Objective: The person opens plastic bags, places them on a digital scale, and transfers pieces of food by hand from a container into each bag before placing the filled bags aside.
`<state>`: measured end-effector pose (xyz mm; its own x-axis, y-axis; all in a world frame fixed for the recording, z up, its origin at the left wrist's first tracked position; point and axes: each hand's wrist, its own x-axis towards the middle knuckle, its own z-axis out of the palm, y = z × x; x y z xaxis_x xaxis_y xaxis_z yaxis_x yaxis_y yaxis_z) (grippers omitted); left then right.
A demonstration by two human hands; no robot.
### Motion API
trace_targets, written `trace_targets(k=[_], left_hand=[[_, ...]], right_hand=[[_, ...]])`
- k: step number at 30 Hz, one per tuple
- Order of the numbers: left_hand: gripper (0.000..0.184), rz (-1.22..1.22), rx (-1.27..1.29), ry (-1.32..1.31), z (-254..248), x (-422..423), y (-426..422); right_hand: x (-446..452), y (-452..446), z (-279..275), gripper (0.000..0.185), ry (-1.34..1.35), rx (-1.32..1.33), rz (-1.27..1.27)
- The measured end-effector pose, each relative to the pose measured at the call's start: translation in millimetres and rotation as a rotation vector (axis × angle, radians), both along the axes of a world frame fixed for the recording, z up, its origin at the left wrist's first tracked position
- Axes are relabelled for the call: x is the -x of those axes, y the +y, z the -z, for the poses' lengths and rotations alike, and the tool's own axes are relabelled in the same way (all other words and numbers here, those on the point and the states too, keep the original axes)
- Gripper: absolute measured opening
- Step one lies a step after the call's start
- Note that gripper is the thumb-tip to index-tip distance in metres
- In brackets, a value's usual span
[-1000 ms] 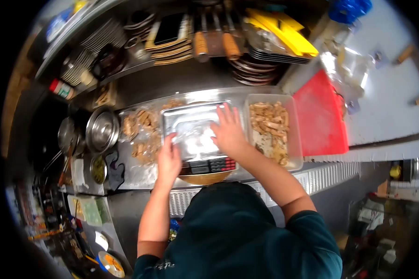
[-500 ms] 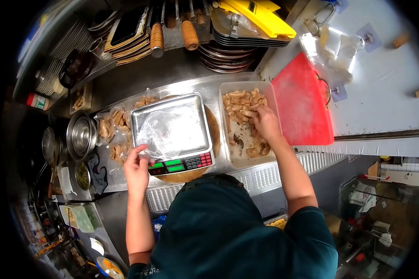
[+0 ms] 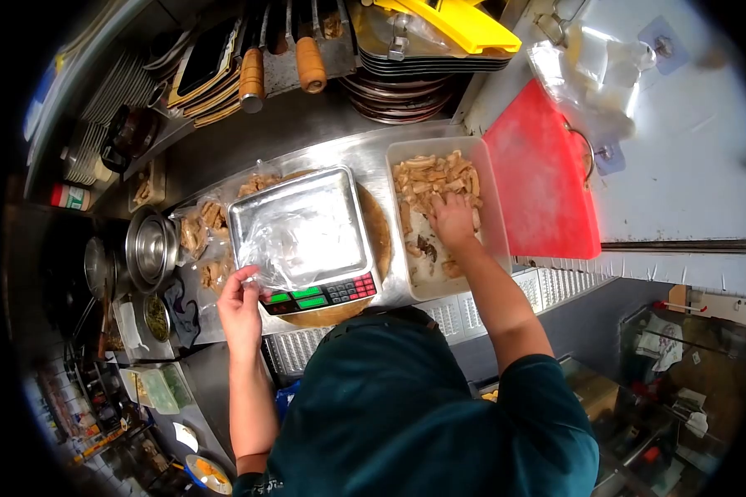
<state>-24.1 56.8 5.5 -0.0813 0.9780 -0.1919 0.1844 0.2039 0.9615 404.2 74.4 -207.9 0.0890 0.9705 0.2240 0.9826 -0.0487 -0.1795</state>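
Left of centre, the left hand (image 3: 240, 313) pinches a clear plastic bag (image 3: 275, 250) on a square, silver-topped electronic scale (image 3: 327, 195); a hard tug could tear it. Right of centre, the right hand (image 3: 454, 219) is among light-brown food strips (image 3: 438, 170) in a translucent rectangular plastic tub (image 3: 501, 240), its grip unclear. Loosely held strips could drop at the tub's wall. Clear, food-filled bags (image 3: 193, 234) crowd the scale; a flat red board (image 3: 540, 174) flanks the tub.

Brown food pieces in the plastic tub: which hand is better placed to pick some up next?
Right, probably. The right hand is inside the tub, fingers at the brown food pieces. The left hand is across at the scale, fingers by the clear bag.
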Motion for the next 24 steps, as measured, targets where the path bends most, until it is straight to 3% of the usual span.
trace_targets(k=[5,8,11,13,15,18,22,24], left_hand=[[0.025,-0.025,0.005,-0.051,-7.4,-9.9,-3.1],[0.025,-0.031,-0.014,-0.071,-12.0,-13.1,-2.6],[0.026,-0.032,-0.018,-0.065,-10.5,-13.0,-3.7],[0.027,-0.026,-0.018,-0.043,-7.1,-10.3,-4.1],[0.031,0.021,-0.015,-0.059,-4.2,-6.0,-5.3],[0.036,0.032,0.05,0.003,-6.5,-12.4,-5.4],[0.044,0.084,0.105,0.049,-6.3,-16.7,-4.2],[0.047,0.096,0.109,0.07,-9.1,-18.1,-4.5]], right_hand=[[-1.5,-0.3,0.9,0.027,0.084,-0.042,0.0],[2.8,-10.4,-22.3,0.023,0.343,-0.032,0.129],[-7.4,-18.6,-43.8,0.018,0.696,0.247,0.392],[-27.0,-29.6,-40.6,0.018,1.252,0.337,0.376],[-25.3,-37.3,-78.1,0.021,1.663,0.331,0.334],[-3.6,-38.8,-129.6,0.029,1.924,0.315,0.101],[64.5,-21.6,-198.4,0.031,1.831,0.263,-0.386],[103.9,-6.3,-203.9,0.031,1.779,0.314,-0.562]])
